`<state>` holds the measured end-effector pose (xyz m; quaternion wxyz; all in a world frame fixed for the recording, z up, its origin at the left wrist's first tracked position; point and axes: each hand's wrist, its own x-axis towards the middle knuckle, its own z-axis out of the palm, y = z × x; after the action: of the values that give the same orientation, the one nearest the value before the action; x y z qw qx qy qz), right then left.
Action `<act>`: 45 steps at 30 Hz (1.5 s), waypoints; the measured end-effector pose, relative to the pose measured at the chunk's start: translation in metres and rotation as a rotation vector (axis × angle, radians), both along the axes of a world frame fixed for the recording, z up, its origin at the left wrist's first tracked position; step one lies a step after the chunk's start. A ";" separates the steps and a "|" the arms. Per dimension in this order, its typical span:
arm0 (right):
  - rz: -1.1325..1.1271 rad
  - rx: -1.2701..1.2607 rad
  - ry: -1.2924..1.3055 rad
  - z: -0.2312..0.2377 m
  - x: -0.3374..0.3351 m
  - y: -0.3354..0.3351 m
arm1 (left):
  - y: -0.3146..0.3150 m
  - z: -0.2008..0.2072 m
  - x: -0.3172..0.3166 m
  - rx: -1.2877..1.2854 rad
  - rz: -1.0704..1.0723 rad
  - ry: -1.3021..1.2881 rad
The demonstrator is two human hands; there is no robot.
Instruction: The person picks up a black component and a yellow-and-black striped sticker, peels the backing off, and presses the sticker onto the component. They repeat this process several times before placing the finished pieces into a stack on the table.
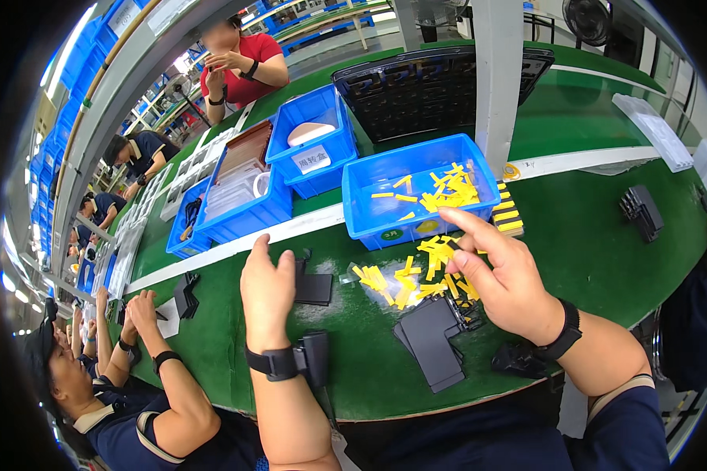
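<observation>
My left hand [267, 286] is over the green table with thumb and index finger apart; its other fingers are mostly hidden. Beside it lie flat dark grey plates [316, 289]. Over loose yellow strips [404, 290], my right hand [507, 279] has its index finger stretched out, and a small black piece [453, 245] shows between thumb and fingers. Behind that hand, a blue bin [353, 206] contains more yellow strips [452, 188]. Stacked dark grey L-shaped plates [430, 341] lie nearer me. A black part [518, 359] is by my right wrist, and another [314, 357] is by my left wrist.
Further blue bins [284, 212] stand left of centre. A grey post [495, 86] rises before a black tray [408, 94]. A black part [641, 212] lies at right. Co-workers sit along the left, and a person in red [261, 59] is across the table.
</observation>
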<state>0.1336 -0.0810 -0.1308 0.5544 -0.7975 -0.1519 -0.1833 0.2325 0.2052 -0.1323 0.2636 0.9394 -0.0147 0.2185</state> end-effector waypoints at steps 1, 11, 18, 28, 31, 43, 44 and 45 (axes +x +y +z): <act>0.010 -0.002 0.010 -0.001 -0.001 0.001 | -0.010 -0.001 -0.007 0.042 -0.039 -0.135; 0.041 0.007 -0.031 -0.005 -0.002 0.010 | -0.096 0.010 -0.067 -0.570 -0.786 0.185; -0.079 0.105 -0.046 -0.002 0.001 0.005 | -0.080 -0.008 -0.045 -0.708 -0.659 0.499; -0.095 0.098 -0.056 -0.002 0.003 0.003 | -0.091 0.015 -0.078 0.193 -0.936 0.111; -0.116 0.068 -0.119 -0.002 0.005 0.004 | -0.100 0.025 -0.098 0.387 -0.931 0.243; -0.048 0.196 0.001 0.004 -0.007 0.010 | -0.098 0.008 -0.083 -0.833 -0.788 0.555; -0.047 0.190 -0.034 0.003 -0.006 0.010 | -0.099 0.005 -0.084 -0.860 -0.794 0.554; -0.054 0.186 -0.064 0.002 -0.006 0.010 | -0.100 0.003 -0.084 -0.888 -0.792 0.564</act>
<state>0.1280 -0.0708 -0.1284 0.6160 -0.7400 -0.1302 -0.2367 0.1481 0.1057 -0.1291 0.6805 0.6860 -0.1981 -0.1645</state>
